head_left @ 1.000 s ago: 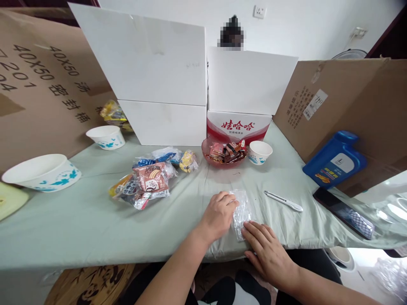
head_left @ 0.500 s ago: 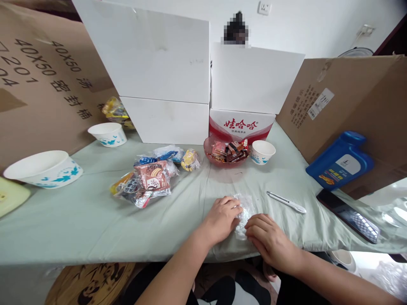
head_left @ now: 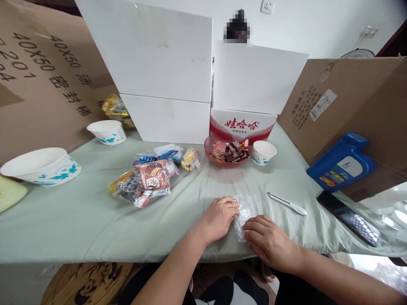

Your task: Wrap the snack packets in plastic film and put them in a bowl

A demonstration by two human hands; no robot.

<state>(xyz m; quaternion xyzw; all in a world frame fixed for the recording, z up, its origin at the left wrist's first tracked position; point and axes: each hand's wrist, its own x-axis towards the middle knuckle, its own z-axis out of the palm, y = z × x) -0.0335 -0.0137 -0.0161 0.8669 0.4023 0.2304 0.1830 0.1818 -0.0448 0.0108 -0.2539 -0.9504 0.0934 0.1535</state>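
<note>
A small piece of clear bubble wrap lies on the green cloth near the front edge of the table. My left hand grips its left side, fingers bent and pressed together over the edge. On the lower right side, my right hand holds the wrap with curled fingers. Both thumbs are mostly hidden, and I cannot tell whether anything is inside the wrap. To the right of the wrap lies a white utility knife. A pile of wrapped snacks sits to the left, apart from my hands.
A red glass bowl of packaged snacks stands beside a paper cup. Paper bowls are at the left. A blue bottle and a phone are at the right. White boxes and a brown carton border the table.
My right hand has shifted slightly left and down along the bubble wrap, and a little more of the wrap's top shows. The view has tilted slightly.
</note>
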